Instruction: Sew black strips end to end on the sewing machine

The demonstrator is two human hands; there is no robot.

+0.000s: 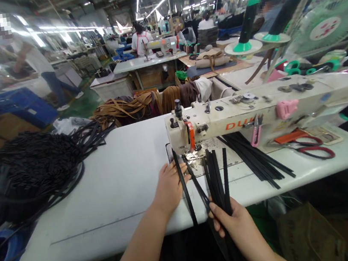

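Observation:
A white sewing machine [205,121] stands on the table before me. Beside its presser foot [193,156] lies my left hand [169,187], its fingers stretched out flat. One black strap [186,198] runs across those fingers toward the front edge of the table. A second narrow black strap [196,181] reaches from the presser foot area down to my right hand [234,225]. That hand is closed around a bundle of black straps [213,177], whose upper ends fan out in front of the machine. The lower part of the bundle is dark and hard to make out.
More black straps [255,158] lie beneath the machine arm, near red-handled scissors [312,145]. Pink thread snips [256,131] hang on the machine. A large black strap coil [37,171] sits left; brown straps [131,106] hang behind the table [103,179]. Thread cones [247,25] and a fan [324,27] stand right.

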